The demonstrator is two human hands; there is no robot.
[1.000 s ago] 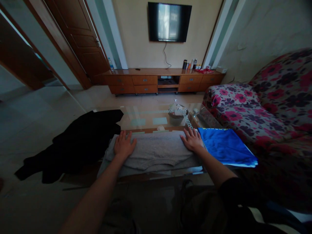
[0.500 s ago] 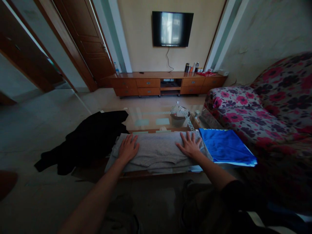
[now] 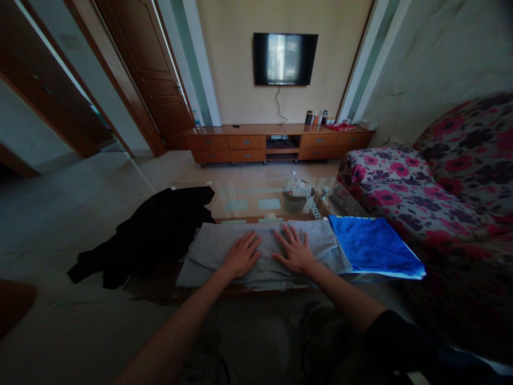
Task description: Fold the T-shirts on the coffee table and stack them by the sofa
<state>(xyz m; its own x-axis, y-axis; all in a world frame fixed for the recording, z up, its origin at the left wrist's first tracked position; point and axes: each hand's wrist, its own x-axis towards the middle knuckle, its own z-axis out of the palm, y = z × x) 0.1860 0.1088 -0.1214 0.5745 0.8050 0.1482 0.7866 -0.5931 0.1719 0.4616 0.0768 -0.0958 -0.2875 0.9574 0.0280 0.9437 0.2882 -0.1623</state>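
Observation:
A grey folded garment [image 3: 218, 240], perhaps a shirt, lies across the near side of a glass-topped coffee table [image 3: 240, 187]. My left hand [image 3: 242, 255] rests flat on its middle, fingers spread. Close by on the same cloth, my right hand [image 3: 294, 250] also lies palm down with its fingers apart. Neither hand grips anything. Against the right end of the grey cloth is a folded blue garment [image 3: 372, 243] with a white edge beneath it. To the left, a black garment [image 3: 156, 230] lies in a loose heap, partly hanging past the table.
A flower-patterned sofa [image 3: 396, 198] stands to the right of the table. Beyond is a low wooden TV cabinet [image 3: 244, 141] with bottles and cans on it, under a wall-mounted television [image 3: 285, 59]. A bin [image 3: 294, 200] shows behind the glass top.
Both hands have slid inward over the grey garment, the left one rightward and the right one leftward, so they are now closer together. The camera view has tilted up slightly.

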